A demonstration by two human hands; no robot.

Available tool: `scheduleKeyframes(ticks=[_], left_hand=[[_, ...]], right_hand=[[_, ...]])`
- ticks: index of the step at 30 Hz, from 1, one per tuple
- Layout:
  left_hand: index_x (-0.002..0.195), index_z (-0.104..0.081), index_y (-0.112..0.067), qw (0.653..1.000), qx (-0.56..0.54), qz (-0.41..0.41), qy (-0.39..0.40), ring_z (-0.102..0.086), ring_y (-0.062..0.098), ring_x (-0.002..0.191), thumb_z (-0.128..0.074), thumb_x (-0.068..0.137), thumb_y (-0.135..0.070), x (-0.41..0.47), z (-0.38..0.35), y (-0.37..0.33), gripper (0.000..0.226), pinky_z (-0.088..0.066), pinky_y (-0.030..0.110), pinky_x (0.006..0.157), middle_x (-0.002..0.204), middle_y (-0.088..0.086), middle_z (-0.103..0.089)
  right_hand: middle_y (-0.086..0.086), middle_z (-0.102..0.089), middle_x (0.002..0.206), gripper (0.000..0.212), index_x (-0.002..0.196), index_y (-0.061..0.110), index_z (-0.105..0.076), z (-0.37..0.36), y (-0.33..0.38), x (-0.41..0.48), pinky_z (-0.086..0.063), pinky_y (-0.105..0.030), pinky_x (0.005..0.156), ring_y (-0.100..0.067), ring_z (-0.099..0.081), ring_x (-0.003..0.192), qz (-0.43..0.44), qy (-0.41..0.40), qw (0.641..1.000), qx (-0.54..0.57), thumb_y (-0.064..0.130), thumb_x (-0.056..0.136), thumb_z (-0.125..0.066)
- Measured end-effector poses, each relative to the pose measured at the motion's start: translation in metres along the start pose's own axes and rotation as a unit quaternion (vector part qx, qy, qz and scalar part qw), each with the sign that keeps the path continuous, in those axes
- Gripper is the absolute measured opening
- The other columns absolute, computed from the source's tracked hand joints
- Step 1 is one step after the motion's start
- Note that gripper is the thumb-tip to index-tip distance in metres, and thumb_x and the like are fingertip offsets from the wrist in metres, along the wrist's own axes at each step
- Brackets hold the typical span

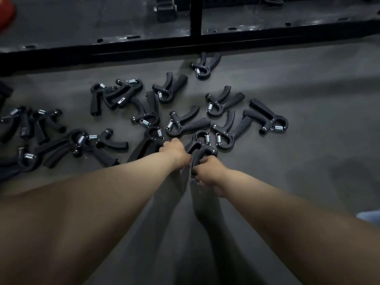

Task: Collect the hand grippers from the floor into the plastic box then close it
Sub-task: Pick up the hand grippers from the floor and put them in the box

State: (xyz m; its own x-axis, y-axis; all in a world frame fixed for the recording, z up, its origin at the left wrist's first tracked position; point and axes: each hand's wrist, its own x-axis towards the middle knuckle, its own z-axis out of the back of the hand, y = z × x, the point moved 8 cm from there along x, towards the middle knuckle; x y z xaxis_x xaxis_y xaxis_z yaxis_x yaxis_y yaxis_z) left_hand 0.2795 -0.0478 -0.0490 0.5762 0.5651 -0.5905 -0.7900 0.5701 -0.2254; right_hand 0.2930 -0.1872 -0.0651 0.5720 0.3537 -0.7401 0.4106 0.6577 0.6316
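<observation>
two bare forearms reaching forward and down over dark grey floor (308, 103). right hand (209, 173) with fingers curled tight around the handles of one black hand gripper (200, 148), its spring end pointing away. left hand (174, 150) just beside it, knuckles up, fingers tucked under against the handles of a neighbouring gripper (148, 145); whether closed on it, cannot tell. many more black hand grippers (185, 124) with silver springs scattered beyond and to the left, some overlapping. black metal frame rail (144, 48) along the far edge. plastic box not visible.
</observation>
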Motion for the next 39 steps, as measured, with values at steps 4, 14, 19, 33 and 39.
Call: scheduleKeyframes(ticks=[4,14,19,33,39], left_hand=[[0.139,-0.042,-0.009,1.0,0.016,-0.018,0.01,-0.045,0.038,0.129,-0.064,0.084,-0.038,0.003,-0.002,0.0,0.066,-0.04,0.039,0.107,0.143,0.018,-0.042],[0.102,-0.065,0.009,0.983,-0.078,-0.084,0.143,-0.063,0.034,0.063,-0.061,0.094,-0.021,-0.033,-0.029,-0.025,0.031,-0.058,0.041,0.064,0.076,0.017,-0.062],[0.094,-0.061,0.001,0.93,-0.259,-0.114,0.236,-0.055,0.024,0.051,-0.043,0.094,0.007,-0.088,-0.042,-0.074,0.019,-0.053,0.03,0.045,0.067,0.014,-0.054],[0.129,-0.058,-0.005,0.767,-0.37,-0.28,0.444,-0.061,0.023,0.084,-0.05,0.1,-0.02,-0.222,-0.042,-0.249,0.034,-0.054,0.043,0.084,0.096,0.012,-0.063],[0.128,-0.057,-0.002,0.769,-0.365,-0.33,0.408,-0.07,0.027,0.099,-0.058,0.096,-0.011,-0.257,-0.064,-0.311,0.034,-0.057,0.044,0.088,0.112,0.019,-0.067]], right_hand=[[-0.007,-0.055,0.072,0.004,0.092,0.016,-0.055,-0.006,-0.001,-0.004,-0.033,-0.021,0.043,-0.016,-0.046,0.051,-0.04,-0.002,0.996,0.082,0.012,0.093,-0.054],[-0.006,-0.053,0.075,0.017,0.091,0.015,-0.051,0.036,-0.014,-0.054,-0.047,-0.029,0.055,-0.02,-0.055,0.063,-0.049,0.072,0.993,0.083,0.024,0.103,-0.043],[-0.005,-0.049,0.07,0.016,0.085,0.017,-0.047,0.089,-0.027,-0.09,-0.038,-0.027,0.053,-0.018,-0.049,0.057,-0.027,0.11,0.992,0.052,0.018,0.1,-0.044],[-0.008,-0.064,0.092,0.031,0.124,0.014,-0.057,0.244,-0.034,-0.195,-0.045,-0.055,0.102,-0.028,-0.062,0.089,0.106,0.09,0.95,0.279,0.013,0.094,-0.052],[-0.017,-0.068,0.117,0.033,0.132,0.012,-0.054,0.311,-0.066,-0.226,-0.051,-0.052,0.097,-0.034,-0.067,0.106,0.137,0.021,0.934,0.328,0.018,0.101,-0.049]])
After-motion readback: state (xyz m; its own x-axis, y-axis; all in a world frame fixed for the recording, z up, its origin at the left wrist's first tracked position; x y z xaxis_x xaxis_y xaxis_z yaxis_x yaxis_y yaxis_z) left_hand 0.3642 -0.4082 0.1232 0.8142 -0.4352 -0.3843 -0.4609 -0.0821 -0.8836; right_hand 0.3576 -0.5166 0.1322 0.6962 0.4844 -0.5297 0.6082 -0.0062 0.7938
